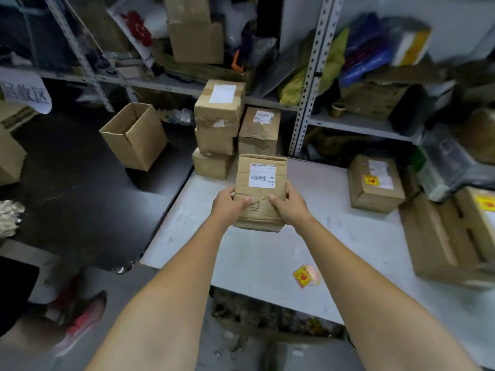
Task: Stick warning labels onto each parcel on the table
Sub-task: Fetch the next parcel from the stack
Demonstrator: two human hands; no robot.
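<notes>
grey table (254, 253) | far-left: stacked parcels (215, 140) | right: labelled parcel (375, 188) | front: yellow label stack (306, 276)

We count: left hand (228, 205) and right hand (291, 208), two; held parcel (260, 214), one; stacked parcels (217, 115), four; yellow-labelled parcels (373, 192), two; label stack (305, 276), one.

shipping label (262, 175) on the parcel (259, 210) reads "mx"; other print too blurred.

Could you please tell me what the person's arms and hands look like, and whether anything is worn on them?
Both are bare: the left hand and right hand wear no gloves, and no ring, watch or wristband shows. The left forearm and right forearm have no sleeves anywhere up to the frame's lower edge.
</notes>
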